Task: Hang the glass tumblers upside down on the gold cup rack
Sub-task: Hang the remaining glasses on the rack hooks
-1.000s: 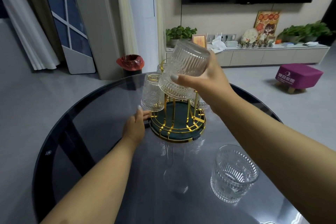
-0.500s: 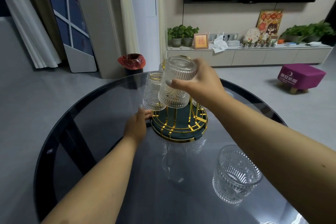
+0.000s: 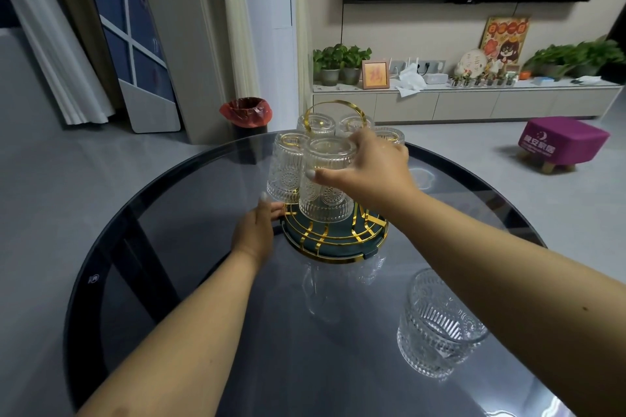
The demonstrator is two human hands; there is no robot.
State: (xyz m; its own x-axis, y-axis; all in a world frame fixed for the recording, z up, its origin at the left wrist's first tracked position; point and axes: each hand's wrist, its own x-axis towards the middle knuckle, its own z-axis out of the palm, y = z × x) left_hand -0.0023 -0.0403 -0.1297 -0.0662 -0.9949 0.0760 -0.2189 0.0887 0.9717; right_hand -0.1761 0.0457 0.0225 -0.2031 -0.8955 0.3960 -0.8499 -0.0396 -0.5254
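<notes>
The gold cup rack (image 3: 333, 240), with a dark green round base and a gold loop handle, stands at the middle of the round glass table (image 3: 176, 247). Several ribbed glass tumblers hang upside down on it. My right hand (image 3: 367, 167) grips the front tumbler (image 3: 325, 186), upside down and low over the rack's near peg. A second hung tumbler (image 3: 286, 169) is just to its left. My left hand (image 3: 255, 230) rests against the rack's left rim. One more tumbler (image 3: 437, 325) stands upright on the table at the near right.
Beyond the table are a bin with a red bag (image 3: 246, 115), a low white cabinet (image 3: 467, 101) with plants and a purple stool (image 3: 559, 142). The table's dark edge curves round at left and far right.
My right hand has brought the tumbler down from high above the rack and turned it fully upside down onto the front of the rack. My left hand has stayed at the base.
</notes>
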